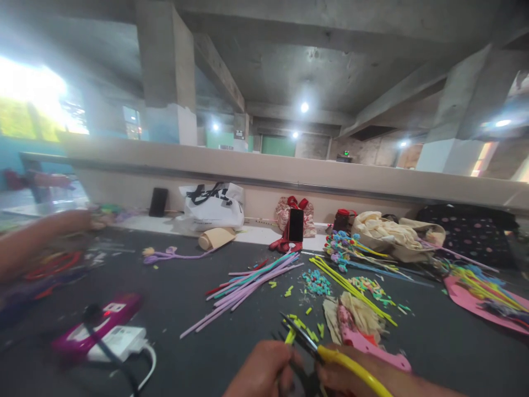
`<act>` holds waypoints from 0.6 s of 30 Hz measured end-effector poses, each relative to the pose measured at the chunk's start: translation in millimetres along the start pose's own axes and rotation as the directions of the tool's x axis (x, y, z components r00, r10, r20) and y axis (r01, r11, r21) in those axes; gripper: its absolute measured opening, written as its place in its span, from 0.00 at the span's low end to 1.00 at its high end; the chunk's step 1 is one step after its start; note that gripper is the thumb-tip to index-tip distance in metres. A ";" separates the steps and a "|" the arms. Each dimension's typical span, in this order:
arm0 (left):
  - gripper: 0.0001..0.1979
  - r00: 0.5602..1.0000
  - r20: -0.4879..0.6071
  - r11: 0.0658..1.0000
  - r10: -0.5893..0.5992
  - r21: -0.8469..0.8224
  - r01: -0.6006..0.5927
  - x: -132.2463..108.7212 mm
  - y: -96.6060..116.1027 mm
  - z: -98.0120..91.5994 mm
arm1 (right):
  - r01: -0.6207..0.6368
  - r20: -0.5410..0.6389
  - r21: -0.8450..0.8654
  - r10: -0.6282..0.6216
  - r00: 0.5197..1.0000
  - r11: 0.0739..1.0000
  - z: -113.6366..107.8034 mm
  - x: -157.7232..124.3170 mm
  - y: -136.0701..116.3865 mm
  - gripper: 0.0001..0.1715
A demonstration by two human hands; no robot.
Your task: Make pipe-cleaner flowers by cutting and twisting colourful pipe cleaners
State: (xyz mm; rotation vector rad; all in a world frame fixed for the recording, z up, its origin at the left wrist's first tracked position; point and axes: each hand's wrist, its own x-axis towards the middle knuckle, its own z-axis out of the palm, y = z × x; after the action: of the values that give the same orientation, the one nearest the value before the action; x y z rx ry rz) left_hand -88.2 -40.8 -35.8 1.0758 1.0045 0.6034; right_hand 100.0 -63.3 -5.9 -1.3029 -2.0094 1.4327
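Nearest the camera, low in the frame: a pair of scissors (345, 363) with yellow handles, gripped in the right hand (335, 380), blades pointing up and left. Left hand (263, 366) closed just beside it, pinching a short yellow-green stem (290, 336) whose tip sticks up by the blades; whether it sits between them, cannot tell. Lower part of both hands dim and partly cut off.

Just beyond the blades, loose yellow-green bits (321, 330) scattered on the dark tabletop (185, 366). Past the right hand, a pink glue gun (357, 342) lies on a crumpled cream cloth (359, 307). Farther out: a heap of turquoise bits (316, 283), longer yellow-green stems (351, 289) to its right, a sheaf of lilac stems (248, 291) to its left.

Left side, blurred: magenta power strip (97, 328), white charger (119, 343) at its near side. Another person's arm (37, 237) reaches in from the left edge. At the back, a phone (296, 225) stands upright before a patterned bag (308, 212); white bag (215, 208) left of it.
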 end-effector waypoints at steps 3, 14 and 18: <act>0.09 0.985 -0.078 0.988 -0.155 -0.037 0.152 2.1 7.3 5.8 | -0.277 -0.083 0.111 0.287 0.954 0.954 2.4 1.0 -13.5 0.07; 0.09 0.981 -0.102 0.982 -0.168 -0.099 0.158 5.6 7.4 10.9 | -0.495 -0.065 0.198 0.515 0.855 0.846 0.5 3.6 -16.8 0.09; 0.09 0.980 -0.108 0.982 -0.165 -0.113 0.153 4.6 10.2 12.7 | -0.473 -0.056 0.242 0.499 0.865 0.847 2.4 4.6 -14.9 0.10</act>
State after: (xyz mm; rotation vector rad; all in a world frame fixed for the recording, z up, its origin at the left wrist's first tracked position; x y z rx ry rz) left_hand -74.2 -38.6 -26.5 0.8669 1.1366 0.5867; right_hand 88.8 -61.9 5.1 -1.8315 -1.4434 1.6856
